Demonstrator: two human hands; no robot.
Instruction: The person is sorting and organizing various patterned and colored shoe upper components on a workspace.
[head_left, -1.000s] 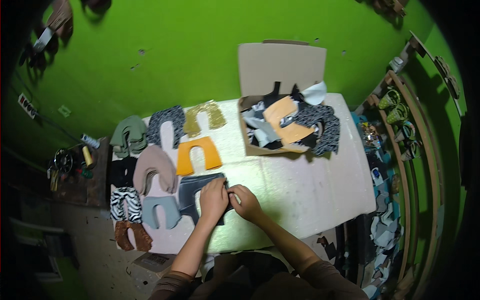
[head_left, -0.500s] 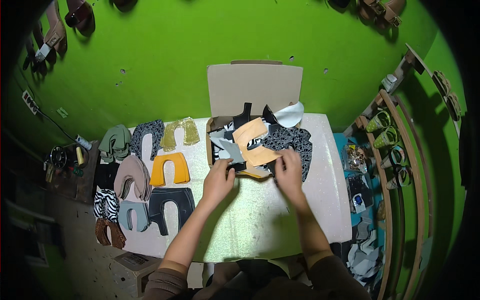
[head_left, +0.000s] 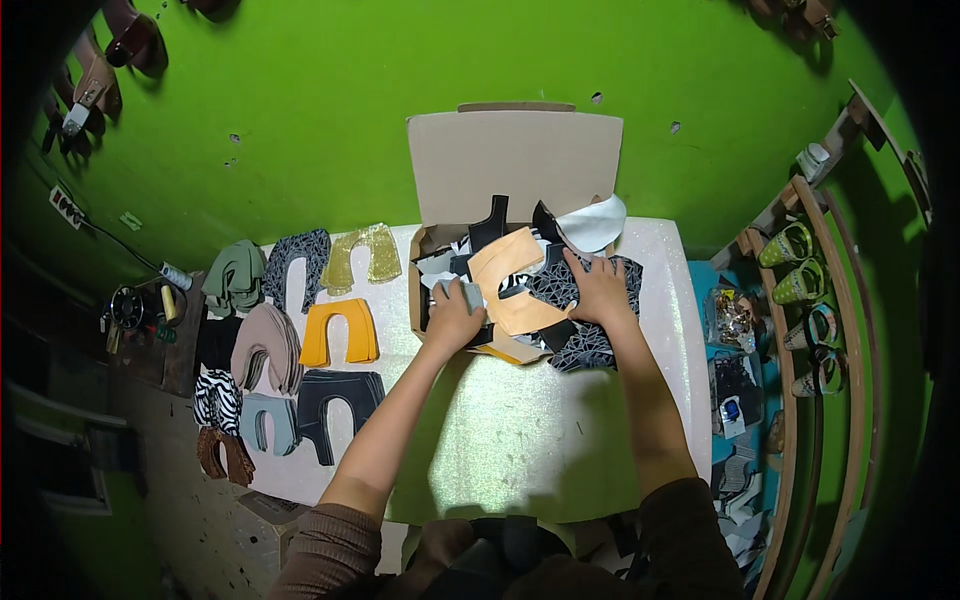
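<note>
An open cardboard box [head_left: 416,300] is heaped with cut shoe-upper pieces. My left hand [head_left: 452,318] is at the box's left side, its fingers curled over a small grey cut piece [head_left: 472,294]. Over the right part of the heap, my right hand [head_left: 600,290] lies with fingers spread on a black-and-grey patterned piece [head_left: 585,350]. Between the hands, a tan C-shaped piece [head_left: 505,265] rests on top. A black piece [head_left: 489,226] and a white rounded piece [head_left: 592,226] stick up at the back of the box.
Stacks of U-shaped pieces cover the table's left side, among them yellow-orange [head_left: 318,335], black [head_left: 315,405], pink-beige [head_left: 255,340] and green [head_left: 236,275]. A wooden rack [head_left: 825,400] with green sandals [head_left: 795,280] stands at right. The box's raised lid [head_left: 515,165] leans towards the green wall.
My right hand has moved up and right, from the tan piece's end onto the patterned piece. My left hand has moved up over the grey piece. The view has shifted slightly.
</note>
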